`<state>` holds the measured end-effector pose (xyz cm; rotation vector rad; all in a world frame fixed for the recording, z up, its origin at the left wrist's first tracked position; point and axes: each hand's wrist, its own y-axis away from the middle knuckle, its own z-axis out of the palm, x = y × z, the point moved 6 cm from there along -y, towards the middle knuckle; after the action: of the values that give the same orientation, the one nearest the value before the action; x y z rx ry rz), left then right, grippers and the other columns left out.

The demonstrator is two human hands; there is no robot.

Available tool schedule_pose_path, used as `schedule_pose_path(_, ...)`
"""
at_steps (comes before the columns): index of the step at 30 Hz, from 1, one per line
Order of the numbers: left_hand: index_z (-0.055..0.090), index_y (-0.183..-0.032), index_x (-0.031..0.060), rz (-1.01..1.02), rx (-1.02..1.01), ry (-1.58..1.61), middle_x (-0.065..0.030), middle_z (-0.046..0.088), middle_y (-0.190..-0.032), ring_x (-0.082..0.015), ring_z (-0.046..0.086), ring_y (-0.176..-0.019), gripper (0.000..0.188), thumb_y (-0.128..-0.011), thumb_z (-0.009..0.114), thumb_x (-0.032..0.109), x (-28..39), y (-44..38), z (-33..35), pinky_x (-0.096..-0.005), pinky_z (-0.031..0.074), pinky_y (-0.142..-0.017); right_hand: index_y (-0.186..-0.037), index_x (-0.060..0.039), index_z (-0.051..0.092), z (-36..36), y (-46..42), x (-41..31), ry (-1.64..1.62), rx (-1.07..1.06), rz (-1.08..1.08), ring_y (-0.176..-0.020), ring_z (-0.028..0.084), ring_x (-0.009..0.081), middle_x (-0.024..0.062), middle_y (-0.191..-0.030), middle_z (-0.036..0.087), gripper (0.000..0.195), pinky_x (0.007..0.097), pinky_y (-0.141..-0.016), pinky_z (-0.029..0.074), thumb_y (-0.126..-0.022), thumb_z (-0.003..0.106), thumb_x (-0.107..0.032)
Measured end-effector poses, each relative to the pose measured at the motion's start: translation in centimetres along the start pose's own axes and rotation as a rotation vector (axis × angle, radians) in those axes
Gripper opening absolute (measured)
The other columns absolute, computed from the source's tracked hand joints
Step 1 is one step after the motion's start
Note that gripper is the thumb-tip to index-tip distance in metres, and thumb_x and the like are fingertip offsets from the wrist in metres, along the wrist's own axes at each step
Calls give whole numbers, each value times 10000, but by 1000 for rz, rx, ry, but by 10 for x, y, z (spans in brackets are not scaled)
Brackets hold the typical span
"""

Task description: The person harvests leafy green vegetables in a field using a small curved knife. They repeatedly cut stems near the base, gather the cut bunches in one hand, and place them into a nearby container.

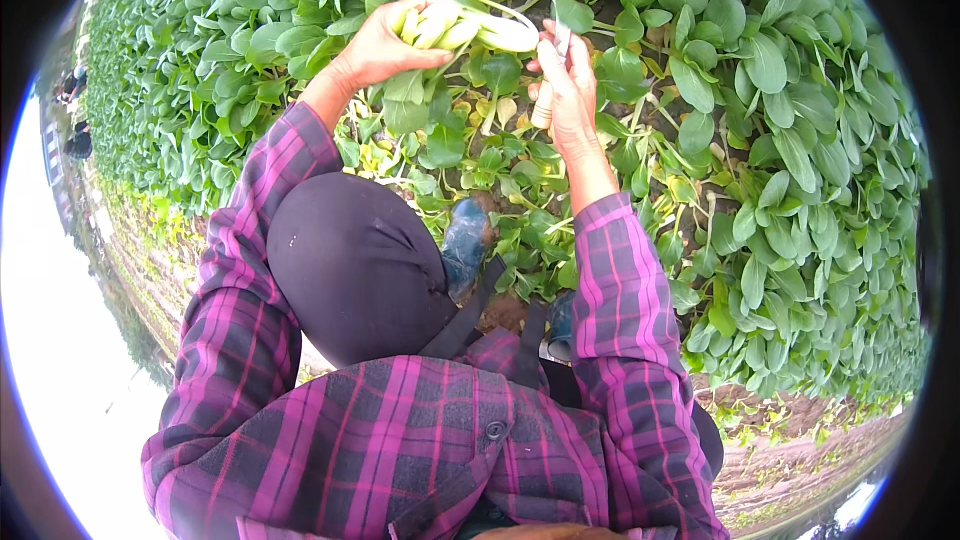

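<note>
My left hand (390, 45) is closed around the pale stalks of a bunch of leafy greens (450, 28), whose rounded white base points to the right. Its leaves lie behind and below the hand. Just right of that base, my right hand (566, 79) grips a knife by its light handle (541, 106). The narrow metal blade (556, 7) points up, away from me, and my right thumb is close to the base of the bunch; whether they touch I cannot tell.
Dense leafy plants (750, 75) surround the hands on both sides. Loose and yellowed leaves (506, 111) lie on the soil below. A blue boot (465, 244) stands among them, near my knee in dark cloth (352, 270). Bare soil rows (795, 472) run at the lower right.
</note>
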<state>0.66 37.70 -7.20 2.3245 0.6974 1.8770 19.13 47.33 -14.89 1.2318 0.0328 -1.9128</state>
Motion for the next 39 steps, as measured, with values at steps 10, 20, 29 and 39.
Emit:
schedule_pose_path(10, 553, -1245, 20, -79, -71, 33, -77, 572, -1287, -160, 530, -1178, 646, -653, 808, 74, 47, 59, 16, -321, 386, -1051, -1084, 0, 587, -1, 62, -43, 102, -141, -124, -766, 564, 48, 12, -912, 626, 262, 191, -675, 467, -858, 691, -84)
schedule_pose_path(20, 557, -1104, 72, -131, -160, -166, 3, 593, -996, -104, 544, -939, 511, -671, 816, 154, 7, -1, 48, -268, 446, -901, -1185, -19, 565, 1, 20, -9, 436, -47, 159, -590, 543, 94, 36, -812, 588, 323, 233, -511, 444, -960, 503, -242)
schedule_pose_path(29, 452, -1353, 164, -359, -28, -1040, -172, 664, -1055, -324, 638, -983, 764, -644, 734, 197, -27, -44, -1, -399, 505, -872, -1125, -22, 575, 12, -60, 40, 1151, -106, -93, -863, 638, 397, 205, -956, 665, 322, 426, -802, 496, -939, 450, -253)
schedule_pose_path(39, 556, -1232, 111, -369, 70, -896, -138, 676, -1042, -294, 646, -974, 666, -607, 761, 216, -35, -36, -11, -365, 503, -874, -1071, 27, 586, 20, -81, 53, 1141, -176, 69, -1022, 586, 438, 284, -1075, 603, 321, 483, -881, 472, -901, 465, -217)
